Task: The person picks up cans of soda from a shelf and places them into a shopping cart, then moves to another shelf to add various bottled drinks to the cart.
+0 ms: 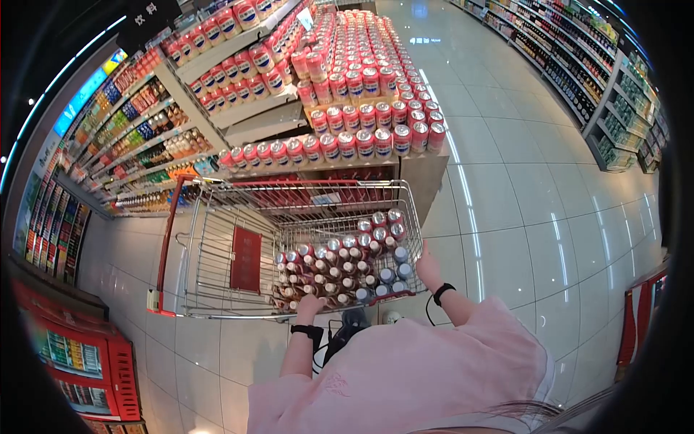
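Observation:
A metal shopping cart (210,249) with red trim stands crosswise before me. In its basket are several rows of capped bottles (340,269), some cans (379,219) at the far side and pale-topped bottles (387,275) at the right. My left hand (310,304) reaches over the near rim among the bottle caps, its fingers curled; what they hold is hidden. At the cart's right end, my right hand (428,266) is closed on the wire edge. Both wrists wear black bands.
Beyond the cart rises a stepped display of pink-and-white soda cans (354,141). Drink shelves (144,123) line the left, with a red cooler (94,362) at lower left. A tiled aisle (491,166) runs along the right towards more shelves (564,58).

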A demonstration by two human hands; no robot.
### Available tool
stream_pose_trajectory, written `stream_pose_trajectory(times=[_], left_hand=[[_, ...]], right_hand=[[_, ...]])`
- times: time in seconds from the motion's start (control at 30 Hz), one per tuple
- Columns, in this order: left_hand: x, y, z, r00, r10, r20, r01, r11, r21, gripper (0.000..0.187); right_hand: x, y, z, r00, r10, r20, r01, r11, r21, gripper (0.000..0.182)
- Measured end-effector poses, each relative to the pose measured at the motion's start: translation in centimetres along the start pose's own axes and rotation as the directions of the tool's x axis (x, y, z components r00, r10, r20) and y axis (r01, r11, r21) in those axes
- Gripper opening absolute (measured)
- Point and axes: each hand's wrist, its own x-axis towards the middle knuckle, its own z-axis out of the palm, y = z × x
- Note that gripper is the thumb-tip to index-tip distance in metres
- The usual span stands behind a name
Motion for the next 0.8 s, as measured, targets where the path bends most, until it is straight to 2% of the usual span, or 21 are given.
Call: stream_pose_trajectory(times=[0.07, 0.1, 0.17, 0.2, 0.23, 0.27, 0.3, 0.33, 0.37, 0.5, 0.53, 0.6, 0.73, 0.8], left_hand=[[-1.5, 0.0, -2.4, 0.998, 0.047, -0.034, -0.047, 0.999, 0.005, 0.048], [0.3, -2.8, -1.2, 0.988, -0.009, -0.154, 0.012, 1.0, 0.02, 0.047], [-2.1, -3.6, -4.2, 0.94, -0.106, -0.323, 0.167, 0.972, 0.165, 0.032], [-1.5, -6.4, -4.2, 0.901, -0.007, -0.435, 0.152, 0.942, 0.3, 0.027], [-2.1, -7.6, -5.3, 0.827, -0.086, -0.556, 0.228, 0.955, 0.192, 0.024], [-1.4, -10.5, -5.7, 0.835, -0.078, -0.545, 0.247, 0.938, 0.245, 0.024], [-3.3, -12.2, -6.4, 0.753, 0.06, -0.655, 0.285, 0.867, 0.408, 0.022], [-4.2, -13.5, -7.6, 0.735, -0.12, -0.667, 0.312, 0.934, 0.175, 0.021], [-4.7, -14.3, -8.7, 0.717, -0.296, -0.63, 0.331, 0.941, -0.065, 0.019], [-4.2, -15.2, -8.5, 0.65, -0.344, -0.678, 0.421, 0.905, -0.056, 0.015], [-4.0, -14.7, -8.4, 0.635, -0.354, -0.686, 0.438, 0.897, -0.058, 0.015], [-5.2, -13.0, -9.3, 0.674, -0.351, -0.65, 0.475, 0.88, 0.017, 0.014], [-4.5, -13.5, -10.0, 0.724, -0.336, -0.602, 0.516, 0.843, 0.15, 0.013], [-3.9, -14.4, -10.3, 0.765, -0.26, -0.589, 0.499, 0.818, 0.286, 0.014]], right_hand=[[-0.2, 0.4, -0.5, 1.0, -0.004, -0.014, 0.005, 0.999, 0.036, 0.058], [-0.3, 1.0, 0.0, 0.999, -0.015, -0.03, 0.016, 0.999, 0.038, 0.058], [-0.1, 1.8, 0.5, 0.999, -0.015, -0.037, 0.016, 1.0, 0.018, 0.057], [-0.3, 1.7, 0.2, 1.0, 0.002, -0.01, -0.002, 1.0, 0.018, 0.058], [-0.7, 1.4, -0.5, 1.0, 0.017, 0.013, -0.017, 1.0, 0.018, 0.06], [-0.8, 1.1, -1.2, 0.999, 0.028, 0.031, -0.029, 0.999, 0.017, 0.061], [-0.8, 1.0, -1.7, 1.0, 0.023, 0.016, -0.023, 0.999, 0.039, 0.062], [-1.2, 1.3, -1.6, 1.0, 0.013, -0.009, -0.013, 0.998, 0.06, 0.063], [-1.4, 1.1, -2.1, 0.999, 0.036, 0.003, -0.036, 0.995, 0.09, 0.063], [-1.8, 1.1, -2.3, 0.983, 0.183, 0.031, -0.185, 0.956, 0.228, 0.063], [-1.3, 1.7, -1.6, 0.988, 0.153, 0.01, -0.152, 0.967, 0.203, 0.062], [-0.7, 2.9, -0.1, 0.995, 0.091, -0.036, -0.086, 0.987, 0.137, 0.06], [-1.1, 1.2, -0.2, 0.993, 0.116, 0.004, -0.113, 0.96, 0.256, 0.053], [-1.4, 0.3, -0.6, 0.992, 0.119, 0.03, -0.122, 0.948, 0.293, 0.049]])
